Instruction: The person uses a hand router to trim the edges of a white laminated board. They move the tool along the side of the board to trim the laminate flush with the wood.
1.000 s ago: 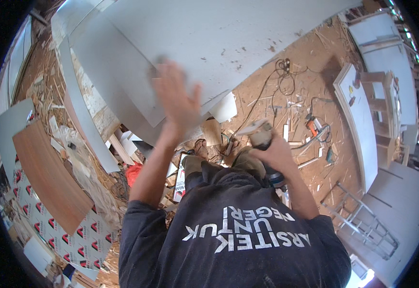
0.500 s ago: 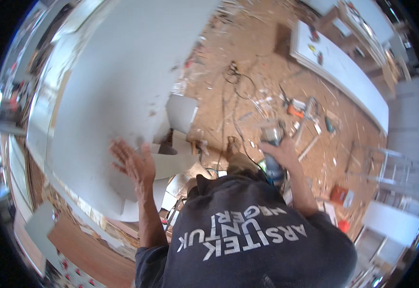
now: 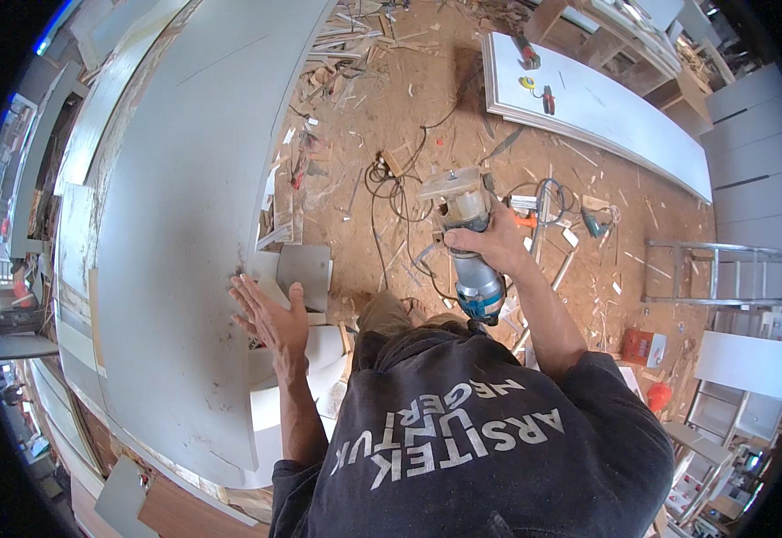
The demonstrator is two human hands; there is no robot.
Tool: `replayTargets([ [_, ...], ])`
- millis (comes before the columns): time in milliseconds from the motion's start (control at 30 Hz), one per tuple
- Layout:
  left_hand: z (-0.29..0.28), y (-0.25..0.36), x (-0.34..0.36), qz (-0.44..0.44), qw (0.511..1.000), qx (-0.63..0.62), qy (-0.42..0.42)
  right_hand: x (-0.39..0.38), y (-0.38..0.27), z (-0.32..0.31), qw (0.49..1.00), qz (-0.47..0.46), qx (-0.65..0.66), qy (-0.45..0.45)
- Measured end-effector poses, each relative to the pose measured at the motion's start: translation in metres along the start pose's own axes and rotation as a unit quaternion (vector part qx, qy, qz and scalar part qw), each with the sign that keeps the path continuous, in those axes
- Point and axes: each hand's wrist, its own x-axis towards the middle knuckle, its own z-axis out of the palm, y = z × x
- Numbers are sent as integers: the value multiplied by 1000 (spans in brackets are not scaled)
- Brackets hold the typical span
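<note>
My right hand [image 3: 498, 238] grips a handheld trim router [image 3: 469, 255] with a silver and blue body and a pale base plate turned toward the top of the view. My left hand [image 3: 270, 318] is open, fingers spread, at the right edge of a large grey board [image 3: 167, 224] on the left; whether it touches the surface I cannot tell. Pale offcut pieces [image 3: 304, 273] lie below and beside that board.
A stacked white panel [image 3: 610, 125] at the upper right carries small tools. Cables [image 3: 395, 184], a drill [image 3: 595, 224] and scraps lie on the brown floor [image 3: 373, 108]. A metal ladder [image 3: 722, 247], red box [image 3: 643, 348] and cabinet pieces [image 3: 749, 377] stand at the right.
The view has turned, so the board now runs along the left instead of across the top. The router has moved upward in the picture, and my left hand now sits lower.
</note>
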Motion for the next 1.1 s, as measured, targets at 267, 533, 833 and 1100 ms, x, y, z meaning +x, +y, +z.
replayTargets([
  [267,16,23,102,-2,998,22,-63,102,-5,-12,999,30,18,32],
  [533,27,59,212,0,995,29,-100,206,-27,-22,985,42,100,133],
  [833,49,218,356,222,966,-54,-120,295,-47,-65,953,40,143,263],
  [1100,32,411,445,323,809,-429,-240,433,-58,-166,951,12,176,252],
])
